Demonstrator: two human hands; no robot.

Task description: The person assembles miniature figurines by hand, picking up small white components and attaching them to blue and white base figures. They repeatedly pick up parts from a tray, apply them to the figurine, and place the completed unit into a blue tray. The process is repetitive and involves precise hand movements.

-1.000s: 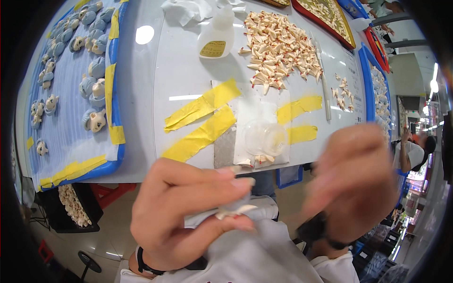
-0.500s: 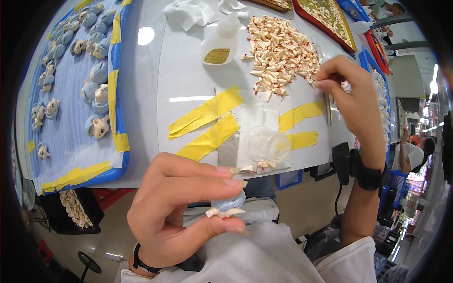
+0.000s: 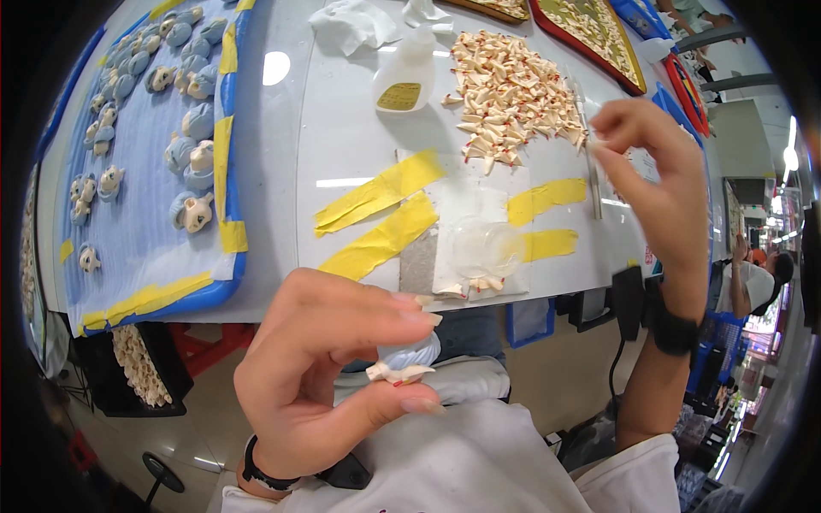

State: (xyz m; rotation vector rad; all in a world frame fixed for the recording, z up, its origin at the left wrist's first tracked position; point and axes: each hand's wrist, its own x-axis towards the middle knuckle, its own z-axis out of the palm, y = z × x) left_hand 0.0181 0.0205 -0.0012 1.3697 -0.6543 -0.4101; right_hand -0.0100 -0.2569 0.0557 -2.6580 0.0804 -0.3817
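Between the thumb and fingers of my left hand point(image 3: 312, 368) is a small doll head with pale blue ridged hair point(image 3: 412, 352). A cream piece with a red mark point(image 3: 400, 374) lies against its lower side, by the thumb. My right hand point(image 3: 654, 171) is raised at the right of the table, thumb and forefinger pinched together beside a thin metal rod point(image 3: 596, 192). Anything in that pinch is too small to make out. Just left of it spreads a pile of cream, red-tipped pieces point(image 3: 513, 98). A clear round container point(image 3: 481, 248) stands in front of me, with a few cream pieces point(image 3: 486, 285) at its near side.
A blue-rimmed tray point(image 3: 192, 299) at the left carries several blue-haired doll heads point(image 3: 193, 214). A translucent bottle point(image 3: 402, 77) and white tissue point(image 3: 351, 26) are behind. Yellow tape strips point(image 3: 376, 192) lie on the table. A red-edged tray point(image 3: 634, 79) sits far right; a black bin point(image 3: 90, 376) is below left.
My right hand has moved slightly right, away from the pile's edge. My left hand keeps hold of the doll head, which has tilted a little. The whole view has shifted slightly.
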